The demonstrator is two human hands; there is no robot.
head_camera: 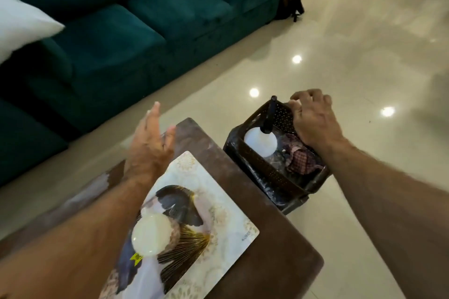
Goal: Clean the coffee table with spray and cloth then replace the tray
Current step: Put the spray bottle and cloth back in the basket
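Item: table point(255, 201). Brown top, no wet streaks or wiped patches that I can make out. I judge cleaning not begun.

Item: tray point(206, 213). Flat, patterned with a bird, lying on the table. A pale round object point(150, 235) sits on it; I cannot tell what it is. I judge the tray has to be lifted off before wiping, then put back.

Item: basket point(274, 162). Dark, perforated, on a dark stool just beside the table's far end. Holds the spray point(261, 143), a white bottle with a black trigger head, and the cloth point(300, 159), checked and crumpled beside the bottle.

Item: my left hand point(148, 145). Fingers straight and spread, holding nothing, raised above the table's far end.

Item: my right hand point(313, 119). Fingers curled over the basket's far rim, gripping it.

Status: supplies in reach, neither taken out. Left to do, as I read it: clear tray, spray, wipe, replace tray.
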